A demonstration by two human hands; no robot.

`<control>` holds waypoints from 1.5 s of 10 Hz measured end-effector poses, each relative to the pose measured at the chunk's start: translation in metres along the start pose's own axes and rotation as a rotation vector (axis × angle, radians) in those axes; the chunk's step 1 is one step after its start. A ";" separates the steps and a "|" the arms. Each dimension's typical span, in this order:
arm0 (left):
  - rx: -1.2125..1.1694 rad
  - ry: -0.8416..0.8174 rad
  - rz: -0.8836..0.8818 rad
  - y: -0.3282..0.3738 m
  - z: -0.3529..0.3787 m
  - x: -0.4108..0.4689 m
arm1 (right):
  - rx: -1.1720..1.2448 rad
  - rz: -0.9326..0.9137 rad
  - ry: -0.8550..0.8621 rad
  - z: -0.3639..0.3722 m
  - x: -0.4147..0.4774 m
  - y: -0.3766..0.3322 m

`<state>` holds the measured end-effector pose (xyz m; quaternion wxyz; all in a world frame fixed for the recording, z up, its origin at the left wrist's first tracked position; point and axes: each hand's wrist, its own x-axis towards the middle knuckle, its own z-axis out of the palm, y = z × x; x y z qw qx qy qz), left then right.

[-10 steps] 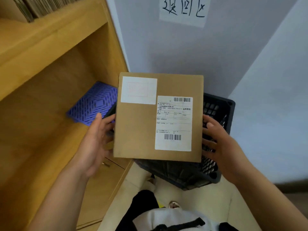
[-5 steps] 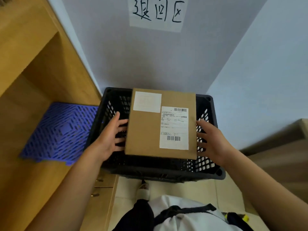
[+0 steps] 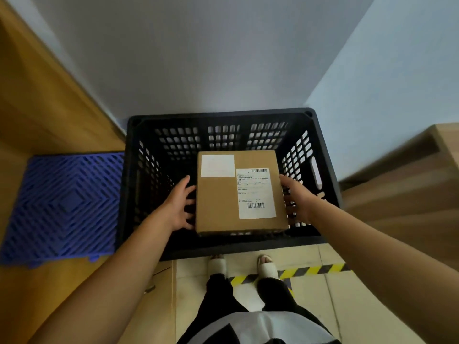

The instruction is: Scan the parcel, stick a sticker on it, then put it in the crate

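The parcel (image 3: 223, 202), a flat brown cardboard box, is inside the black crate (image 3: 325, 155), held level with its labelled face up. It sits nearer the crate's front wall than its rear wall. Whether its underside touches the crate floor cannot be told.

The left hand (image 3: 177, 207) is at the parcel's left edge, fingers (image 3: 186, 202) spread and curled against the side. The right hand (image 3: 295, 199) is at the right edge, fingers pressed along that side. Both hands grip the parcel between them, one on each side, inside the crate walls.

Two labels are on the parcel's top face. A plain white sticker (image 3: 217, 165) occupies the upper left corner. A printed shipping label (image 3: 255, 193) with two barcodes covers the right half; its text is too small to read.

The crate stands on the floor in a corner, against grey walls. A blue lattice mat (image 3: 62, 207) lies on a wooden surface just left of the crate. Yellow-and-black tape (image 3: 310, 270) runs across the tiled floor in front of the crate, beside the person's feet (image 3: 267, 265).
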<state>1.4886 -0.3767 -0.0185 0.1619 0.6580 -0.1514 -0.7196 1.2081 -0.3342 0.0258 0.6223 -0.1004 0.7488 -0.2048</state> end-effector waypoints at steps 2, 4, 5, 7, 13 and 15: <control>0.019 -0.022 -0.078 -0.002 0.006 0.038 | -0.012 0.009 0.021 0.006 0.035 -0.002; 0.041 -0.054 -0.086 0.001 0.016 0.061 | 0.012 0.070 0.055 0.007 0.061 -0.004; 0.055 -0.034 -0.080 0.000 0.020 0.066 | 0.030 0.049 0.054 0.007 0.069 -0.006; 0.049 -0.023 -0.079 -0.006 0.022 0.074 | 0.044 0.028 0.060 0.012 0.078 -0.006; 0.167 0.019 -0.110 -0.002 0.031 0.057 | -0.051 -0.072 0.069 0.015 0.076 0.001; 0.232 0.078 0.141 0.014 0.037 0.023 | 0.023 -0.117 0.022 0.006 0.051 0.008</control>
